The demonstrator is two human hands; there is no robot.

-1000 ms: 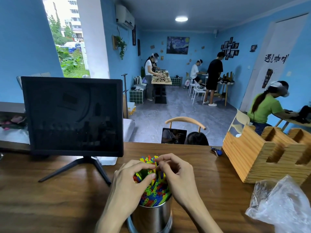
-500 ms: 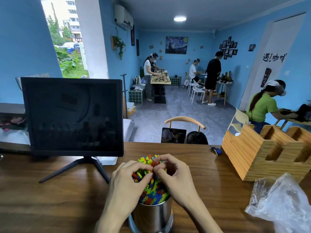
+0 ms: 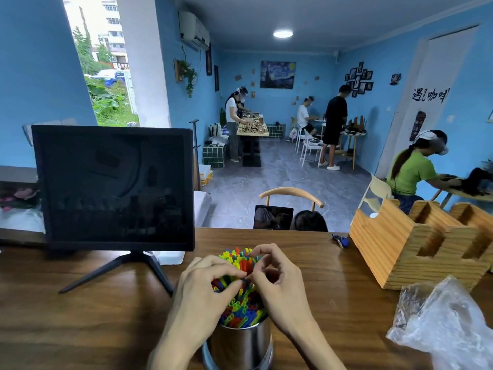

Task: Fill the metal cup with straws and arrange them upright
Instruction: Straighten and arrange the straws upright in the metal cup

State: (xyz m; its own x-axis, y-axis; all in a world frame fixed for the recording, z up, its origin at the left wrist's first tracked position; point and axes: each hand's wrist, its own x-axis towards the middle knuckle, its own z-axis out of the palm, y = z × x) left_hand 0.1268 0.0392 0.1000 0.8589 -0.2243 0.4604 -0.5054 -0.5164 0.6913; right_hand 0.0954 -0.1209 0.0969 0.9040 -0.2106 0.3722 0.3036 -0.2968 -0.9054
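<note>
A shiny metal cup [image 3: 240, 345] stands at the near edge of the wooden table, packed with several coloured straws [image 3: 242, 305] that stick up out of it. My left hand [image 3: 205, 295] curls round the left side of the straw bundle, fingertips pressed into the tops. My right hand [image 3: 280, 287] cups the right side, thumb and fingers curled in and pinching straws near the middle. The two hands meet above the cup and hide part of the bundle.
A dark monitor [image 3: 114, 188] on a tripod foot stands at the left. A wooden organiser box [image 3: 416, 241] sits at the right, with a crumpled clear plastic bag [image 3: 448, 324] in front of it. Small keys [image 3: 340, 240] lie near the far edge. People work at tables in the room beyond.
Both hands have drawn closer over the straws, the fingertips now meeting at the bundle's middle. The cup has stayed in place.
</note>
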